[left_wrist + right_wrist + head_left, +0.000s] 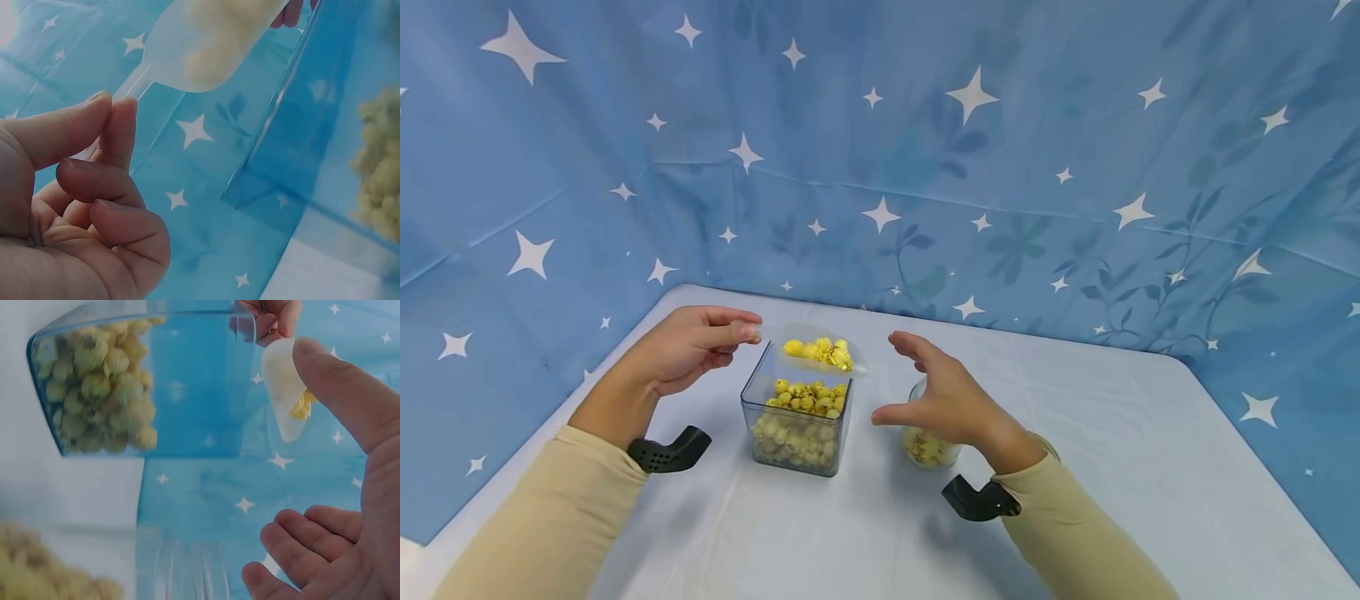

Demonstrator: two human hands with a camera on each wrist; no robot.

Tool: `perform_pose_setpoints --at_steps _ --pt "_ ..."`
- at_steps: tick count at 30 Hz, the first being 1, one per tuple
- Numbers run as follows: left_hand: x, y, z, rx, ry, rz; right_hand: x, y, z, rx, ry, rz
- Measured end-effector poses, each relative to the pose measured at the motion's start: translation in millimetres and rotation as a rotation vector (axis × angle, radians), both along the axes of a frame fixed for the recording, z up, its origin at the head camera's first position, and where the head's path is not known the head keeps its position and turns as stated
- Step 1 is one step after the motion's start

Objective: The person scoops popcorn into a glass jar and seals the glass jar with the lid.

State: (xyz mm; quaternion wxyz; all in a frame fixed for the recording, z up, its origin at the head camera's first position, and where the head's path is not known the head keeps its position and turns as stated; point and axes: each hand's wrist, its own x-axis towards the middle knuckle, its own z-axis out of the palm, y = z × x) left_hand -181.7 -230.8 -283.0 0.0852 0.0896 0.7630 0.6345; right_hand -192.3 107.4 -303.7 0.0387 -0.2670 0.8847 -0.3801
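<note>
My left hand (pixel 692 346) pinches the handle of a translucent scoop (pixel 165 53) between thumb and forefinger. Yellow popcorn (pixel 820 352) lies in the scoop, which is held above the back part of a clear square container (pixel 837 450). Rounded popcorn fills the lower part of that container. On the right, my right hand (pixel 951 392) is spread, thumb apart from the fingers, with nothing in its grasp. Beneath and behind it stands a clear jar (pixel 917 389) with popcorn inside, partly hidden by the hand. In the right wrist view the scoop (pixel 278 387) appears beyond the right thumb.
A white-covered table (pixel 1150 467) bears the container and the jar, which stand a short way apart. Blue cloth (pixel 850 125) with white stars hangs behind and at the sides. Each wrist wears a black camera mount (pixel 670 452).
</note>
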Motion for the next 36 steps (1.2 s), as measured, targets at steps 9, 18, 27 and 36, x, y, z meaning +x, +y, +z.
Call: perform_pose_setpoints --at_steps 9,18,27,36 --pt "-5.7 21.1 3.3 0.031 -0.003 -0.046 4.2 33.2 -2.6 0.040 -0.009 -0.111" --pt "-15.5 46.2 3.9 0.060 -0.003 -0.039 0.0 56.5 -23.2 -0.002 -0.021 -0.149" --pt "-25.3 72.3 -6.3 0.060 -0.031 -0.039 -1.1 58.8 -39.7 -0.007 -0.136 -0.205" --pt "-24.8 82.0 -12.9 0.030 -0.019 -0.042 0.7 60.1 -41.7 -0.029 -0.155 -0.201"
